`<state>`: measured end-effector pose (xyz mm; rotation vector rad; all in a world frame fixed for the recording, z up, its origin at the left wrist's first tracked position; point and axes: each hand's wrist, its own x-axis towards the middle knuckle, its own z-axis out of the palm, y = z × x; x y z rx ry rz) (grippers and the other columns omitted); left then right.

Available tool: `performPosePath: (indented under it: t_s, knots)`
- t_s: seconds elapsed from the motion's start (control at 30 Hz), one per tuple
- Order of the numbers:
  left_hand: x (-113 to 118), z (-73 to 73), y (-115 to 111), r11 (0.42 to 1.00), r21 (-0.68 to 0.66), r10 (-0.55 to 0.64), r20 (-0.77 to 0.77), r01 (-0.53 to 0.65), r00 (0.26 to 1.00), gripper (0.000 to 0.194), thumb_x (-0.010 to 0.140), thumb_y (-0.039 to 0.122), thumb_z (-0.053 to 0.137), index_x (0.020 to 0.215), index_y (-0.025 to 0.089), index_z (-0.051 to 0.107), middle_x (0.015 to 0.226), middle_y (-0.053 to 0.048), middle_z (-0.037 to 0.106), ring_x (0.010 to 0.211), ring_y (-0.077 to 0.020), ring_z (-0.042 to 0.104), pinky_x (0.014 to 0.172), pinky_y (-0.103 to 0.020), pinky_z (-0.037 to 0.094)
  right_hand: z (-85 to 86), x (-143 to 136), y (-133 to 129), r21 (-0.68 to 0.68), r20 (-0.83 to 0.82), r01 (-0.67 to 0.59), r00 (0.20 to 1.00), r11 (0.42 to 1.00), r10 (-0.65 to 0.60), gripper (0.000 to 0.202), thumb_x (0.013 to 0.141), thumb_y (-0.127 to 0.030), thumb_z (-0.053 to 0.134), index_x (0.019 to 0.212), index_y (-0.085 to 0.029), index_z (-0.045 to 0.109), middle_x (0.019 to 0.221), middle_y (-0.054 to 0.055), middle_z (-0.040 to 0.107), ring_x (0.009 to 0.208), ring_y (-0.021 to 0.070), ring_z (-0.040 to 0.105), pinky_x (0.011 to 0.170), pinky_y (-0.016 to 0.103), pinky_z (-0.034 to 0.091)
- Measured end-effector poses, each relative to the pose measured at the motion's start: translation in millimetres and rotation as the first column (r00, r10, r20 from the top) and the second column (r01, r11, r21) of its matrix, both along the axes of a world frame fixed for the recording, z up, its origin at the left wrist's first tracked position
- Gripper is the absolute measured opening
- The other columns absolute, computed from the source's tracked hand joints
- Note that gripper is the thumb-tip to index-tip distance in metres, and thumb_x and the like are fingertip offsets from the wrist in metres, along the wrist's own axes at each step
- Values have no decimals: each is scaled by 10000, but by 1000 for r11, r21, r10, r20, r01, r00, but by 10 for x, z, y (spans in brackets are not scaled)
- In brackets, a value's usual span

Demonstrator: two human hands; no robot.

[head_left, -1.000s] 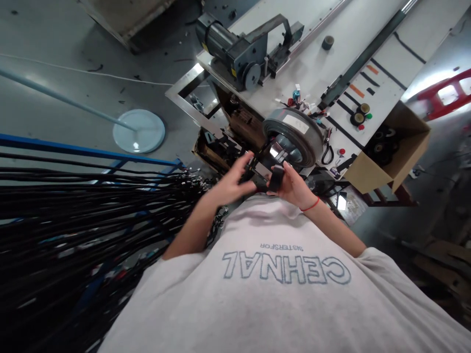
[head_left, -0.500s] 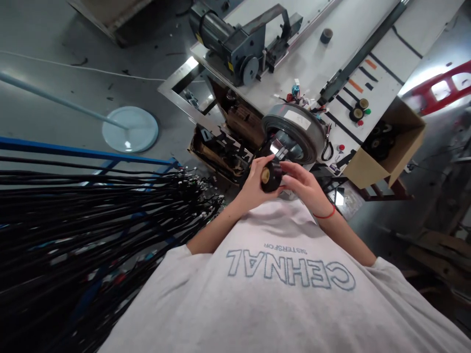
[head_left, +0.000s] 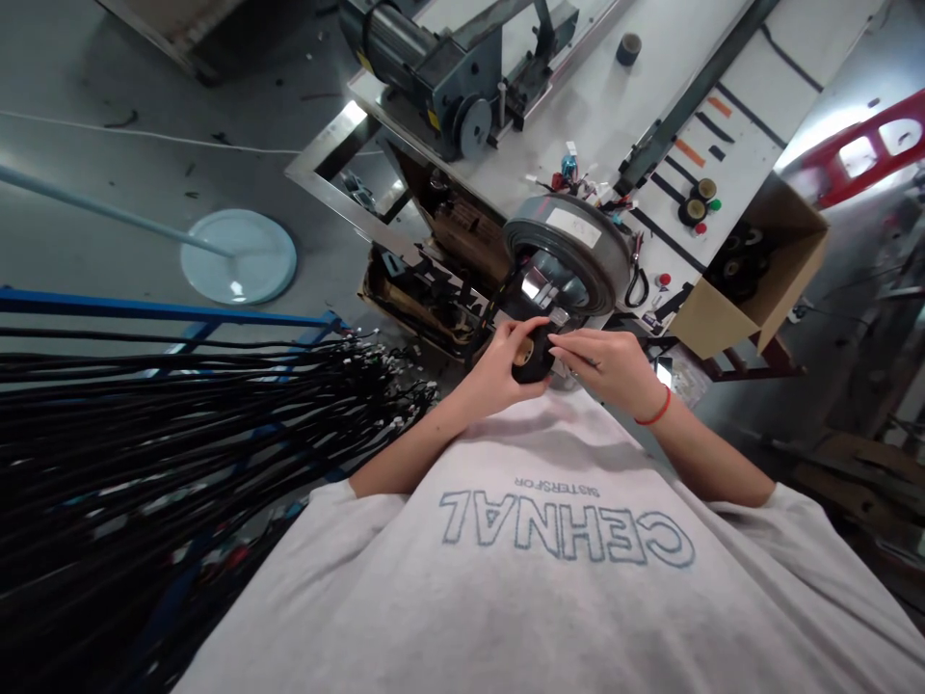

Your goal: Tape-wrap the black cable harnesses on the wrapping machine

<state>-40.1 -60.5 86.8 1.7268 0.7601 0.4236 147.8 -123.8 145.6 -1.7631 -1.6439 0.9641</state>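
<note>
A roll of black tape (head_left: 533,360) with a tan core is in my left hand (head_left: 498,364), fingers and thumb wrapped around it, in front of my shirt. My right hand (head_left: 608,370), with a red cord on its wrist, has thumb and fingertips pressed together at the roll's right edge. Whatever lies between those fingertips is too small to make out. Just beyond both hands, a dark grey wheel (head_left: 614,262) with a white label stands at the bench edge. Wires with small connectors (head_left: 569,172) lie behind the wheel.
A motor-driven machine (head_left: 462,96) sits on the white bench (head_left: 585,106). Black and orange strips and two tape rolls (head_left: 694,210) lie to the right. An open cardboard box (head_left: 791,280) holds more rolls. Black cables (head_left: 217,386) hang from a blue rack (head_left: 145,306) at left.
My right hand has shifted from gripping the roll's side to a pinch at its edge, its wrist moving right. My left hand still holds the roll. The view has shifted slightly.
</note>
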Motion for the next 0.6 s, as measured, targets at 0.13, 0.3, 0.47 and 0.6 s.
performPosePath:
  t_s: [0.13,0.3,0.47,0.6]
  knots:
    - [22,-40,-32,991,-134,-2,-18,0,1000,773,708,287,793,1417,261,486,1253,-97,510,1107,-263,579,1051,-453,460,-88,-27,-22,-22,170,44,985,999,-40,234,900,-318,547,804,-209,731,845,82,711,753,202,631,741,316,458]
    - [169,-504,-11,726,-688,63,95,19,994,635,697,378,834,1260,200,602,1199,-115,642,1081,-266,631,993,-429,493,-548,98,-72,-120,104,223,972,967,-211,99,730,-237,570,657,-185,613,637,24,629,601,145,535,629,272,395]
    - [576,-995,-6,257,-956,434,-18,-143,901,304,861,384,711,1028,144,628,896,-68,706,852,-158,684,859,-288,537,-1160,164,-57,-223,-23,499,856,837,-516,163,705,-320,528,628,-184,574,597,17,609,595,142,524,589,261,393]
    - [811,-1074,-72,202,-956,494,-89,-213,865,519,813,337,781,1252,207,536,839,3,696,696,-120,673,735,-249,539,-1411,153,-30,-264,-111,578,777,772,-620,175,678,-351,540,645,-184,584,593,14,605,588,137,521,585,262,404]
